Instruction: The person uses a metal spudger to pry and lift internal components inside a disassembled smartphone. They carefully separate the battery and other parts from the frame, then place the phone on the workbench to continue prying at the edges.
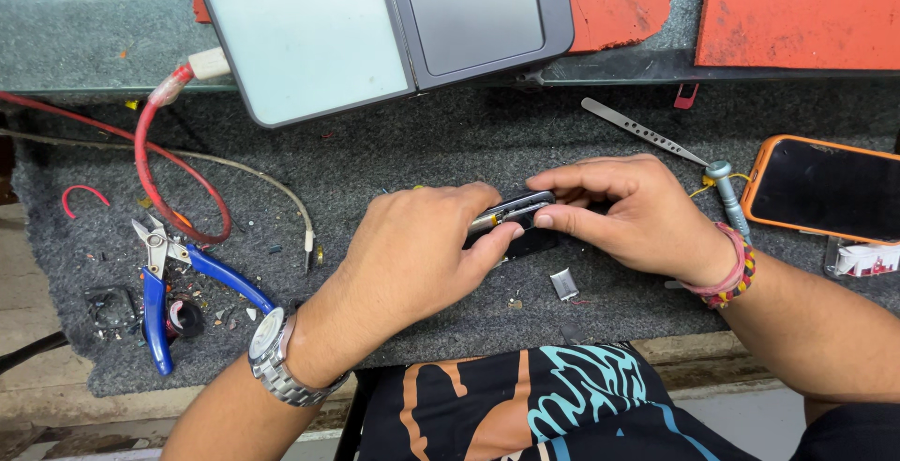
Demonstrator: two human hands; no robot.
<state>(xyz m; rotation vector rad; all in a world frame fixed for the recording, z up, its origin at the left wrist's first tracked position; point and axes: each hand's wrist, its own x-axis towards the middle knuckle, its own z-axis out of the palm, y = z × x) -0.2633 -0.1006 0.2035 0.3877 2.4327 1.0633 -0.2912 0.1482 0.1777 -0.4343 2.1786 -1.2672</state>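
Observation:
A small dark phone point(521, 220) with a shiny metal edge lies on the grey felt mat point(394, 152). Both hands grip it. My left hand point(422, 255) covers its left end, thumb pressed along the front side. My right hand point(628, 213) wraps its right end, fingers curled over the top edge. A metal watch sits on my left wrist and red thread bands on my right. Most of the phone is hidden under the fingers.
Blue-handled cutters point(169, 283) lie at the left, near a red cable point(155, 166). A folding phone point(375, 25) lies open at the back. Tweezers point(642, 131), a small screwdriver point(729, 197) and an orange-cased phone point(825, 187) lie to the right. A small metal piece point(563, 284) rests near the front.

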